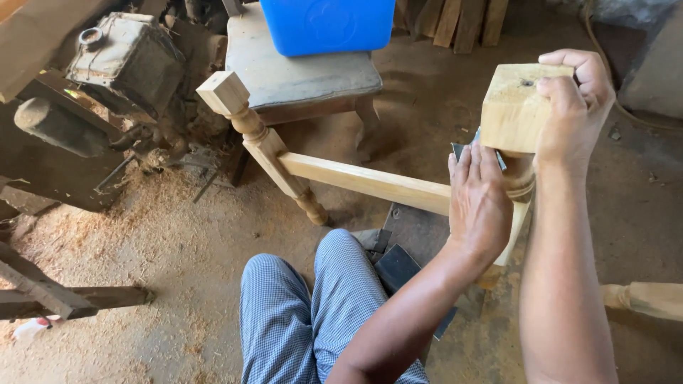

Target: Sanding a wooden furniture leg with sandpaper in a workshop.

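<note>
The right hand (573, 99) is gripping the square top of a pale wooden leg (516, 114), fingers curled over its far edge. The left hand (478, 203) is pressing flat on the round turned part just below, fingers together, holding a grey sheet (462, 151) against the wood. A smooth rail (366, 181) is joining this leg to a second leg (260, 139), which is leaning over the dusty floor (163, 235). Sawdust is lying thick on the left. A worn stool (299, 75) with a blue tub (327, 25) is sitting just behind. There is open floor between the legs and the checked knees (313, 306).
</note>
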